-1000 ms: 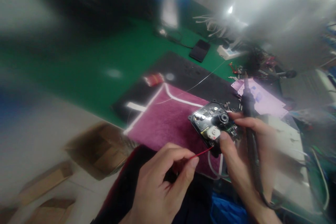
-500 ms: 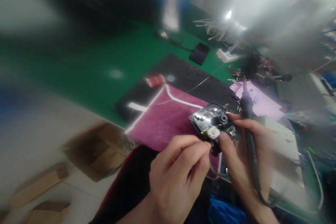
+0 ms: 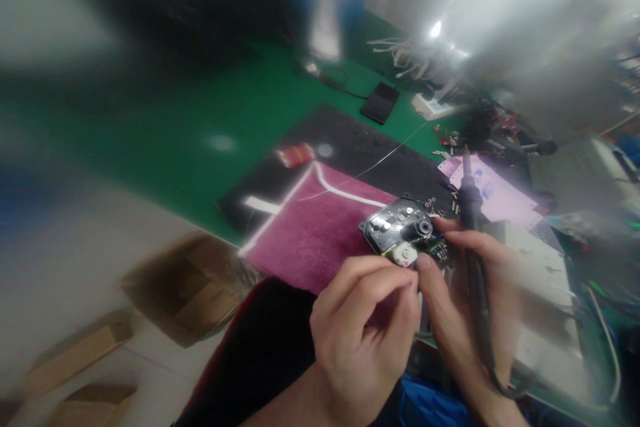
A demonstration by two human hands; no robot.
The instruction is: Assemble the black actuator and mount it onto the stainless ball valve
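Note:
A black electronic module (image 3: 395,223) with a round lens-like part and a small white component is held above the magenta cloth (image 3: 300,240). My right hand (image 3: 450,293) grips its right side, with the thumb at the lower edge and the fingers behind. A soldering iron (image 3: 475,240) also lies in that hand, its tip pointing up and away from the module. At the module's lower edge, just below the white component, my left hand (image 3: 370,327) has its thumb and forefinger pinched together. What they hold, if anything, is hidden.
The cloth lies on a dark mat (image 3: 345,140) over a green table (image 3: 240,107). Small metal parts (image 3: 455,203) and pink papers (image 3: 500,193) are beyond my right hand. A black flat device (image 3: 380,102) lies farther back; a cardboard box (image 3: 185,287) stands on the floor at left.
My left hand has shifted to the right along the module's lower edge, its pinched fingertips now close to my right thumb. The module, the right hand and the iron have barely moved.

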